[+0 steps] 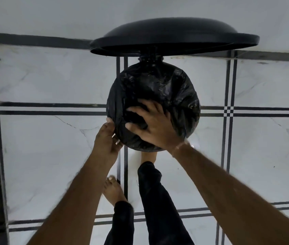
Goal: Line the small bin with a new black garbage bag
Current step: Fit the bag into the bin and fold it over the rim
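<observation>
— Hands first: how are they set?
— Left hand (107, 138) is curled on the bag-covered rim of the bin (151, 59), at about 8 o'clock of its mouth. Right hand (155, 124) is brought in from 5 o'clock, its fingers (134, 110) spread and pressed down into the bag (166, 85); nothing is gripped by it.
— And where is the bag?
— It is seated in the bin's mouth and folded over the rim, all round as far as can be seen. The lid (173, 36) stands open at 12 o'clock.
— How much is judged done?
— Most of it: the bag is in and cuffed. Left, it seems, are the liner to be pushed fully down, slack to be smoothed, and the lid to be lowered. Whether the bottom is reached cannot be told.
</observation>
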Motion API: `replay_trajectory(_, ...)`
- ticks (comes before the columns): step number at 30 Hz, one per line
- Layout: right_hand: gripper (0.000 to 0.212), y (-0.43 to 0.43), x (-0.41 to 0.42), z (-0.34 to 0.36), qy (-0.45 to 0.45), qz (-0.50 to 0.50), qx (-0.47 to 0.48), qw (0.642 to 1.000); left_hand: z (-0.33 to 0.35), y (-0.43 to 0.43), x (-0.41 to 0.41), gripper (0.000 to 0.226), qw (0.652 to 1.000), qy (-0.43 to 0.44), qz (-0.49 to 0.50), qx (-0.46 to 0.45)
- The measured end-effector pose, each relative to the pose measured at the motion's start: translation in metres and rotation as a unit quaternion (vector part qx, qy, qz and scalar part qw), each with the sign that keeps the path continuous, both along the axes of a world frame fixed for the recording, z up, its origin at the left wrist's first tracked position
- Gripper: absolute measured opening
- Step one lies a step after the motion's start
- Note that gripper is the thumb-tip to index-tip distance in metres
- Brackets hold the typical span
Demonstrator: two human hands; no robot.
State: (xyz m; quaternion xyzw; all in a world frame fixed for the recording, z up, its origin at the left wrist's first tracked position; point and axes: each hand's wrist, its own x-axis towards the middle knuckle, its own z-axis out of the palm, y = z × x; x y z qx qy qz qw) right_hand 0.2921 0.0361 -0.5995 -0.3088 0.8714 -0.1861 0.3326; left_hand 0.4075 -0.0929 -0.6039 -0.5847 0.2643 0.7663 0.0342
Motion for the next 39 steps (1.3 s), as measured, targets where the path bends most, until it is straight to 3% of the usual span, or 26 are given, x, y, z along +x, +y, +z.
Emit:
replay_trajectory(3, 0.065, -0.021, -0.023, -0.044, -0.031, 0.054, 0.102, 0.993, -0.01, 0.001, 0.002, 0.036, 1.0, 0.009, 0.003, 0.0)
replay_trajectory(7, 0.063, -0.026, -0.039, -0.085, -0.144, 0.004, 0.163, 0.976, -0.016, -0.001, 0.007, 0.039, 1.0, 0.018, 0.004, 0.0)
replay_trajectory(11, 0.059, -0.011, -0.046, -0.067, -0.177, -0.093, 0.13, 0.971, -0.009, -0.002, 0.005, 0.031, 1.0, 0.019, -0.01, 0.001)
replay_trajectory(15, 0.025, 0.02, -0.027, -0.006, -0.044, -0.145, -0.033, 0.988, -0.003, -0.003, 0.003, 0.028, 1.0, 0.005, -0.011, -0.009)
replay_trajectory(17, 0.022, 0.026, -0.021, 0.011, 0.006, -0.133, -0.067, 0.989, 0.0, -0.002, 0.001, 0.025, 0.999, 0.001, -0.008, -0.032)
replay_trajectory(22, 0.04, -0.02, -0.048, -0.006, 0.0, -0.009, -0.003, 1.0, 0.004, 0.003, -0.001, 0.017, 0.996, 0.005, -0.011, -0.091)
replay_trajectory(25, 0.037, -0.051, -0.065, -0.025, 0.002, 0.026, 0.057, 0.998, 0.0, -0.001, 0.004, 0.019, 0.995, 0.005, -0.022, -0.101)
replay_trajectory(27, 0.035, -0.055, -0.066, -0.023, 0.0, -0.013, 0.041, 0.999, 0.0, -0.005, 0.004, 0.021, 0.994, -0.012, -0.021, -0.106)
replay_trajectory(30, 0.028, -0.036, -0.056, -0.005, 0.077, -0.129, -0.021, 0.988, 0.003, -0.007, 0.003, 0.023, 0.992, -0.051, -0.011, -0.116)
replay_trajectory(33, 0.043, -0.003, -0.055, 0.002, 0.092, -0.189, -0.015, 0.978, 0.008, -0.01, -0.004, 0.019, 0.99, -0.08, -0.006, -0.114)
replay_trajectory(35, 0.052, 0.012, -0.065, -0.002, 0.077, -0.166, 0.026, 0.983, 0.006, -0.011, -0.011, 0.013, 0.986, -0.1, -0.001, -0.132)
replay_trajectory(37, 0.055, 0.015, -0.068, -0.003, 0.083, -0.118, 0.013, 0.989, 0.004, -0.01, -0.018, 0.016, 0.97, -0.12, 0.01, -0.209)
replay_trajectory(39, 0.054, 0.011, -0.066, 0.001, 0.114, -0.096, -0.036, 0.988, 0.001, -0.012, -0.024, 0.023, 0.926, -0.092, -0.042, -0.363)
